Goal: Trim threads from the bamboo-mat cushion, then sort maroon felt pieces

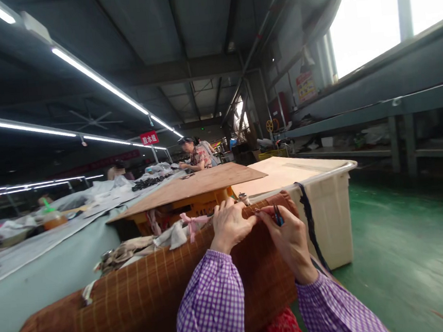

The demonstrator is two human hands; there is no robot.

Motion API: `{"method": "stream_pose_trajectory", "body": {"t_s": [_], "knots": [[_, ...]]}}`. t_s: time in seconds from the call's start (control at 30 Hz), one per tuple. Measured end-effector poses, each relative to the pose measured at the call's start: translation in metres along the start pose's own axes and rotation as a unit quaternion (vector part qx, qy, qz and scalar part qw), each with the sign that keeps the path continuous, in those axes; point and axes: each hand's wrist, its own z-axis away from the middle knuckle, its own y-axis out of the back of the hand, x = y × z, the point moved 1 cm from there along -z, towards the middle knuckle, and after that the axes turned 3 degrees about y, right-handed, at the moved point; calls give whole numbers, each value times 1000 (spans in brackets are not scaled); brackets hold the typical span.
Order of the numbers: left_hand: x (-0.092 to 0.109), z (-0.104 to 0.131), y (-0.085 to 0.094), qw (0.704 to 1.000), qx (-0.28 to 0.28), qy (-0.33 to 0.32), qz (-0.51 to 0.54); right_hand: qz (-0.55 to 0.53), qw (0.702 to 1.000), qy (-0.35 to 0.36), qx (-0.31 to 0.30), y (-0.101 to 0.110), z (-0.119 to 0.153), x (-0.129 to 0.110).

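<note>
One long brown plaid roll (138,281) lies across the near side, cloth scraps (130,252) along its far edge at left. Just beyond sit a wooden board (199,182) and, right, a cream bin (329,218). The left hand (231,224) bends over the roll, its grip unclear; the right hand (288,230) clamps small snips (278,217) in curled fingers, thumb and forefinger together.
</note>
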Motion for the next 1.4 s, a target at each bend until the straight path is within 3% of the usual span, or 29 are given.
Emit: {"method": "stream_pose_trajectory", "body": {"t_s": [0.23,0.53,0.7,0.93,1.07,1.2,1.33,1.4], "knots": [[-8,-2,0,999,-12,-24,19,60,992,97,50,-13,7,4],[-2,1,-1,998,25,24,60,101,973,186,91,-15,13,4],[-4,-2,-2,999,-1,12,52,130,976,150,88,-19,15,10],[-4,-1,-1,999,-5,14,34,132,982,121,61,-18,17,1],[-5,-3,-2,999,-1,4,32,124,989,84,-24,-5,12,7],[-1,0,-3,999,25,19,39,100,988,10,-120,29,10,15],[-1,-2,-5,998,33,32,32,49,974,80,-208,48,8,6],[-1,-4,-6,999,30,27,31,51,972,102,-205,49,5,-1]]}}
